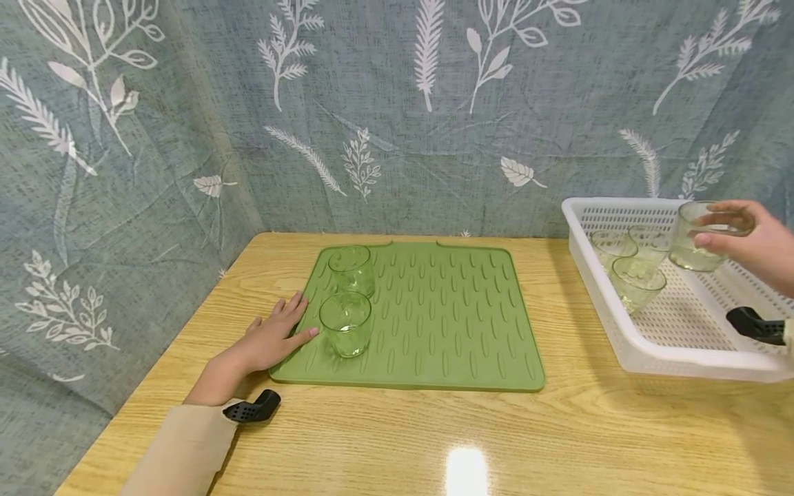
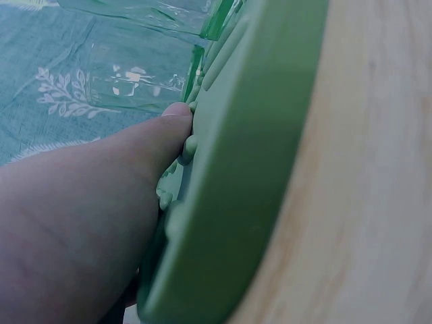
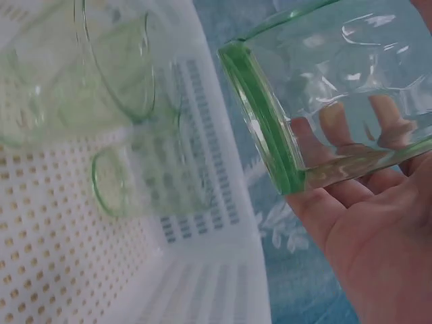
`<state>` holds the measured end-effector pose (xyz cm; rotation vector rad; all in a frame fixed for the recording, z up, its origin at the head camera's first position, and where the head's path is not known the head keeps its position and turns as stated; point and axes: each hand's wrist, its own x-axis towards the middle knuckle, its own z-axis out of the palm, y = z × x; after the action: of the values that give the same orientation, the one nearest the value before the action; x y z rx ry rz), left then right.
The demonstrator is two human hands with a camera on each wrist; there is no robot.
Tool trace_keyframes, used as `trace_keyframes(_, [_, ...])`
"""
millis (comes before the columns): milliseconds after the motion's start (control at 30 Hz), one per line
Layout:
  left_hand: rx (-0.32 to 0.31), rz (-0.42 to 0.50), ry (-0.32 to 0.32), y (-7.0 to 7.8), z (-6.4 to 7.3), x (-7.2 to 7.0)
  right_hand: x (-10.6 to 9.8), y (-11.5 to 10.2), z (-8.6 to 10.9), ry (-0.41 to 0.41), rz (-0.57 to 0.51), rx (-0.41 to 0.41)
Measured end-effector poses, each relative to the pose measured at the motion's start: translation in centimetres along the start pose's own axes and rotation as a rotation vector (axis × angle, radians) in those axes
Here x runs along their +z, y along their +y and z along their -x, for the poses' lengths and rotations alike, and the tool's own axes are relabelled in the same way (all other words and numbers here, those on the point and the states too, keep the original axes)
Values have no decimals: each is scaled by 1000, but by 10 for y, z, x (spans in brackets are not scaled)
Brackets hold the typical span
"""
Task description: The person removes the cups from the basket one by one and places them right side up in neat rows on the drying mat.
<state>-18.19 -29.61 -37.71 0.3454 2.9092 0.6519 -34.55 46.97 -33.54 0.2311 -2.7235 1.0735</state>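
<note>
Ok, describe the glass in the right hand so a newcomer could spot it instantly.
Find the white perforated basket on the right of the head view. At its right side, the right hand grips a clear, green-tinted glass. Three similar glasses sit near the basket's left wall; only this one is held.

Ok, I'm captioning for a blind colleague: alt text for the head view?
A person's right hand holds a green-tinted glass at a white basket containing three more glasses. The left hand rests on the left edge of a green mat bearing two glasses, on a wooden table.
</note>
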Motion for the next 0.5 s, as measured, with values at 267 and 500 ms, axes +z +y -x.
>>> trace_keyframes(267, [-10, -1, -3, -1, -1, 1, 8, -120, 44, -188, -55, -43])
trace_keyframes(500, [-4, -5, 0, 0, -2, 1, 16, -153, 54, -224, -132, -107])
